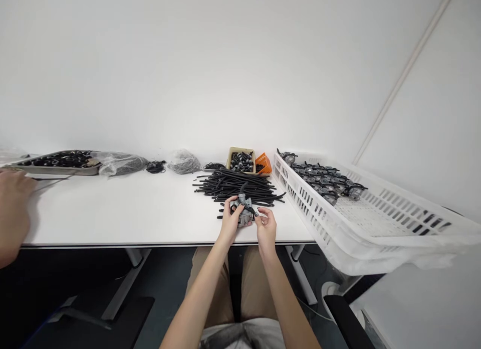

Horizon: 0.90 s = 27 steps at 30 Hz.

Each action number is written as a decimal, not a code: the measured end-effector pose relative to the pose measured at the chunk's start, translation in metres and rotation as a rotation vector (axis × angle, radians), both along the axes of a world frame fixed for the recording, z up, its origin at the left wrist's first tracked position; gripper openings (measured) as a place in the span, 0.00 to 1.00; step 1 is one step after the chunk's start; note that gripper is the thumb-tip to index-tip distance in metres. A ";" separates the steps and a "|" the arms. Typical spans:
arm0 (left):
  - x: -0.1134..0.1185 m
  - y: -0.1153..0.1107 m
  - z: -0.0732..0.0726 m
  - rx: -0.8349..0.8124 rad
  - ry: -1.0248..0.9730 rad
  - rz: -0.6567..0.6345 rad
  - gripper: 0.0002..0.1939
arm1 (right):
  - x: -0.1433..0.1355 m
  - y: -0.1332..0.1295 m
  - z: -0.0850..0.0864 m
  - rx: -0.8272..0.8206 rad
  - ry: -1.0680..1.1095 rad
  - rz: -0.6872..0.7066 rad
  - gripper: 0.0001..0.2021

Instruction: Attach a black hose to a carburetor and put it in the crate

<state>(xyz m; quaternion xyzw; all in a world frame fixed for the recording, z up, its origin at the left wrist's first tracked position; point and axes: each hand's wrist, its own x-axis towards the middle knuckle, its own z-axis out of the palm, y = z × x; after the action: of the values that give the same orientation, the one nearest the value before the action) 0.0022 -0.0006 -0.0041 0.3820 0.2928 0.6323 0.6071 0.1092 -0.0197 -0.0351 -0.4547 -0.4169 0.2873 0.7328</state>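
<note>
Just in from the table's front edge, my left hand (227, 222) is closed around a grey metal carburetor (246, 217). A short black hose (248, 208) slants across its front toward the right. My right hand (266, 227) pinches the end of that hose between thumb and fingers; a small pale spot shows at the fingertips, too small to make out. Another dark curved piece (243, 187) sticks up from the carburetor's top. Directly behind lies a heap of black hoses (240, 184), close to the carburetor.
At right a white slatted crate (379, 223) holds several carburetors (326, 181). Behind the hoses stand a cream bin (230, 158) of small parts and an orange basket (266, 162). Further left are plastic bags (184, 161) and a parts tray (80, 171). Another person's hand (13, 213) rests far left.
</note>
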 end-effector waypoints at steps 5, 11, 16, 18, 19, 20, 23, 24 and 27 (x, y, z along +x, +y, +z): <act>-0.001 0.000 -0.001 0.002 0.012 -0.004 0.33 | 0.001 0.003 -0.003 0.017 -0.027 -0.009 0.19; 0.000 -0.002 0.001 -0.015 -0.003 0.018 0.33 | 0.001 0.004 -0.005 0.023 -0.059 -0.014 0.18; -0.003 0.000 0.003 -0.033 -0.072 0.035 0.30 | 0.001 0.003 -0.003 0.022 0.019 -0.002 0.18; -0.003 0.001 0.002 -0.033 -0.102 0.032 0.29 | 0.002 0.003 -0.003 0.022 0.059 0.036 0.18; -0.003 0.002 0.001 -0.035 -0.106 0.020 0.29 | 0.002 0.002 -0.003 0.035 0.065 0.066 0.19; -0.003 0.003 0.001 -0.036 -0.103 0.011 0.29 | 0.002 0.002 -0.003 0.053 0.058 0.109 0.20; -0.001 0.005 -0.002 -0.002 -0.072 0.022 0.27 | 0.001 0.002 -0.001 0.071 -0.005 0.303 0.30; -0.001 0.006 -0.003 0.016 -0.062 0.032 0.27 | 0.000 0.002 0.000 0.048 -0.016 0.357 0.33; -0.001 0.007 -0.005 0.047 -0.028 0.018 0.26 | -0.001 0.001 0.005 -0.053 0.022 0.390 0.37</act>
<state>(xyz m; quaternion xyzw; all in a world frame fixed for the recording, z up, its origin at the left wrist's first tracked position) 0.0017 0.0059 -0.0087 0.3848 0.2725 0.6497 0.5964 0.1082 -0.0190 -0.0300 -0.3810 -0.4815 0.4397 0.6555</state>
